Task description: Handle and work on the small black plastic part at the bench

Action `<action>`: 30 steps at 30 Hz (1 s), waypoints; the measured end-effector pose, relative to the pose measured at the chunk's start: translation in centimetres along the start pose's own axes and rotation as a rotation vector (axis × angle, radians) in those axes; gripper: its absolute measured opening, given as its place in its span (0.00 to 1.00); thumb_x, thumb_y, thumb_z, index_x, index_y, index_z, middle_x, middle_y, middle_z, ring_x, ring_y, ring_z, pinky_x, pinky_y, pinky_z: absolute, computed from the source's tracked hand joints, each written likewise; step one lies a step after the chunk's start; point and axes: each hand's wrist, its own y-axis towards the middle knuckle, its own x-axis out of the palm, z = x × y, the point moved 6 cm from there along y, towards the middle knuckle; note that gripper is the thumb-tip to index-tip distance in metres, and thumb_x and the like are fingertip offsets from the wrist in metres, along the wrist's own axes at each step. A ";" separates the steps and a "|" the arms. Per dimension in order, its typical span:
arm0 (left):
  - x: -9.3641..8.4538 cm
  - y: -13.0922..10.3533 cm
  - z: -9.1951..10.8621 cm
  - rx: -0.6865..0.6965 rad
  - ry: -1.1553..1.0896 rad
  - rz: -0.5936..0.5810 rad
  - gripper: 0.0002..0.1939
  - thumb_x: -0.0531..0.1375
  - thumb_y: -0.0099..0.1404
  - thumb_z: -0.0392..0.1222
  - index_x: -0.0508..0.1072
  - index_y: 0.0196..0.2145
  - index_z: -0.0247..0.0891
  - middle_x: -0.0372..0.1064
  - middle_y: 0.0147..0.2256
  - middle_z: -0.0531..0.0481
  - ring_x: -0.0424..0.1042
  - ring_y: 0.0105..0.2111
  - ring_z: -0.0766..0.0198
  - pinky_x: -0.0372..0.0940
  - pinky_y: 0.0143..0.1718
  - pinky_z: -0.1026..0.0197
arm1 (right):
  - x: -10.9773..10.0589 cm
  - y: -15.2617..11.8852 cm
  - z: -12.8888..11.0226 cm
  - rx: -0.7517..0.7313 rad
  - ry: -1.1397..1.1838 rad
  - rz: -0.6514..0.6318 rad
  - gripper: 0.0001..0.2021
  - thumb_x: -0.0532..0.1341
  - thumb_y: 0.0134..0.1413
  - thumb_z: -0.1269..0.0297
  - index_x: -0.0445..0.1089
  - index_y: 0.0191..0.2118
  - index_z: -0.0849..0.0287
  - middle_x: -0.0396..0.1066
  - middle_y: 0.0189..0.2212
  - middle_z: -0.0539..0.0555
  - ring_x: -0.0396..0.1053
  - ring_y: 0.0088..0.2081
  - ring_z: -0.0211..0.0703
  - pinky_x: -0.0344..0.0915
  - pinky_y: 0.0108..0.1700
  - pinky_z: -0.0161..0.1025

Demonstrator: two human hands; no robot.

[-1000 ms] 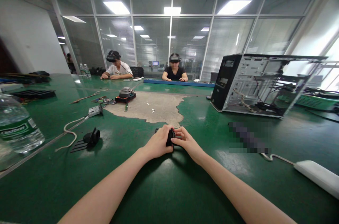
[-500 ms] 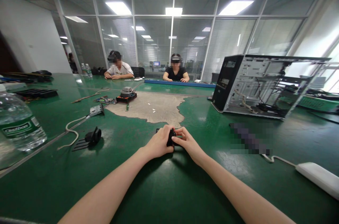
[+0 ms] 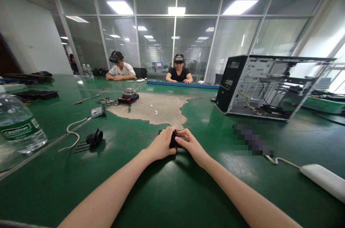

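Observation:
A small black part (image 3: 173, 141) is held between my two hands, low over the green table (image 3: 172, 192), near the lower edge of a bare tan patch (image 3: 161, 106). My left hand (image 3: 161, 144) is closed round its left side and covers much of it. From the right, my right hand (image 3: 188, 142) pinches it with bent fingers and thumb. More black material shows just behind my left fingers; its shape is hidden. Left of my hands lies another black part (image 3: 94, 137) with several thin prongs.
A clear bottle (image 3: 18, 127) stands at the far left. An open computer case (image 3: 258, 88) is at the right, with a white power strip (image 3: 322, 179) nearer. A heatsink with a fan (image 3: 129, 96) sits behind. Two people (image 3: 121, 70) (image 3: 179, 73) sit across the table.
The fingertips of my right hand have shifted very slightly on the black part. Both hands otherwise keep their places.

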 end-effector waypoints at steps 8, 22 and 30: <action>0.2 0.0 -0.4 -0.007 0.008 0.004 0.30 0.58 0.46 0.33 0.53 0.47 0.40 0.56 0.42 0.47 0.60 0.42 0.57 0.58 0.42 0.55 | -0.2 0.5 1.0 0.058 -0.004 -0.006 0.13 0.61 0.41 0.59 0.64 0.35 0.57 0.66 0.36 0.51 0.65 0.39 0.41 0.60 0.44 0.41; 0.0 0.0 -0.2 -0.003 0.024 -0.012 0.29 0.58 0.46 0.34 0.53 0.46 0.39 0.56 0.42 0.47 0.61 0.42 0.57 0.59 0.42 0.55 | -0.3 0.7 1.6 0.067 0.017 -0.013 0.13 0.61 0.43 0.58 0.63 0.36 0.57 0.67 0.34 0.51 0.65 0.38 0.41 0.59 0.44 0.42; -0.1 0.0 -0.3 -0.011 0.023 -0.022 0.30 0.59 0.45 0.33 0.52 0.47 0.39 0.56 0.43 0.47 0.60 0.42 0.56 0.59 0.43 0.55 | 0.2 0.2 0.5 0.047 0.082 -0.072 0.14 0.64 0.39 0.60 0.60 0.34 0.55 0.67 0.31 0.48 0.66 0.35 0.39 0.60 0.42 0.41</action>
